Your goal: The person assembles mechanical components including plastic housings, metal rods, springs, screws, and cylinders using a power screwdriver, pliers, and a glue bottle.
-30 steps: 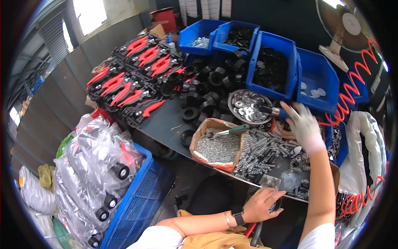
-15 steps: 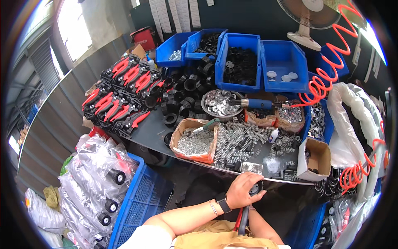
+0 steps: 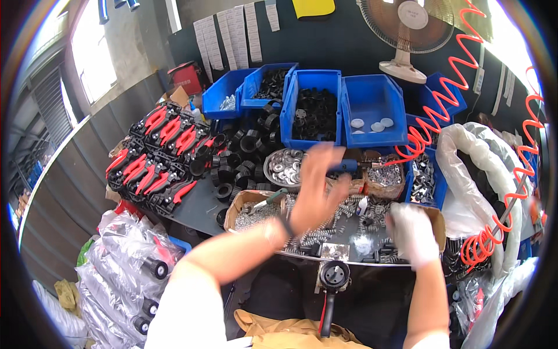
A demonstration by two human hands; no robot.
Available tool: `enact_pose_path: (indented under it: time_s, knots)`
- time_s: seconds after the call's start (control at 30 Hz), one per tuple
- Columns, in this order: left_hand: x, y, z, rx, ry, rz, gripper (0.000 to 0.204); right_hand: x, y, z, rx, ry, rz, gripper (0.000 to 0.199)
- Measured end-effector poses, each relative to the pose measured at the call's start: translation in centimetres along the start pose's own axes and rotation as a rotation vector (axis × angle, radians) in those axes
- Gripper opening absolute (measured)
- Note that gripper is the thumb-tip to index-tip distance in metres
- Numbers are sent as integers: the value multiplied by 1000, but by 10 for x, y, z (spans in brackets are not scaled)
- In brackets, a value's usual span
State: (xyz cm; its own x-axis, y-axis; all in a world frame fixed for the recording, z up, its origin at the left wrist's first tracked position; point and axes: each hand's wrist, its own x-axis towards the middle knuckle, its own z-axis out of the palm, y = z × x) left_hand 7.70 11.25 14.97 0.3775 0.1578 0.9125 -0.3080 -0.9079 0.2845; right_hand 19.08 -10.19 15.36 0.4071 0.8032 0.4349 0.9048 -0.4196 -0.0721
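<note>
My left hand (image 3: 317,198) is raised over the bench, fingers spread and smeared by motion, with nothing visible in it. Behind its fingertips lies a blue-bodied air tool (image 3: 347,166). My right hand (image 3: 414,235), in a white glove, is over the front right of the bench beside small springs and black parts; its fingers are curled and blurred, and what they hold, if anything, is hidden. At the bench's front edge, a tool with a round black head (image 3: 335,273) and a red-and-black handle (image 3: 328,314) sits in front of me, touched by neither hand.
Coil springs (image 3: 317,237) spread along the front. A carton of small metal parts (image 3: 247,220) and a bowl of washers (image 3: 283,168) stand left of them. Blue bins (image 3: 372,104) line the back, beside a fan (image 3: 407,35). Red-handled tools (image 3: 154,148) fill the left. A red coiled hose (image 3: 433,110) hangs right.
My left hand has let go of the round-headed tool and moved up over the bench. My gloved right hand has come into view at the right. The view has shifted.
</note>
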Motion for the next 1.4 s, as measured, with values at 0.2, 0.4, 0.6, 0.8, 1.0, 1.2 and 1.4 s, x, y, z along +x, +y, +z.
enact_pose_path:
  time_s: [0.2, 0.4, 0.6, 0.8, 1.0, 1.2, 1.4]
  knots:
    - [153, -120, 142, 402, -576, 122, 31, 133, 93, 106, -363, -509, 222, 27]
    - [150, -113, 216, 94, -997, -771, 64, 146, 101, 124, -208, -616, 294, 33]
    - [154, -135, 247, 45, -1112, -617, 63, 141, 103, 109, -154, -531, 201, 28]
    - [142, -185, 249, 152, -816, -321, 33, 76, 38, 41, 167, -1, -168, 9]
    - [137, -167, 226, 84, -486, -469, 23, -45, -47, 7, 695, -331, -302, 21]
    - [169, -153, 123, -670, -163, -878, 71, -59, -48, 21, 649, -127, -423, 22]
    - [139, -187, -16, -1155, 316, -1145, 42, -53, -46, 20, 553, -97, -538, 11]
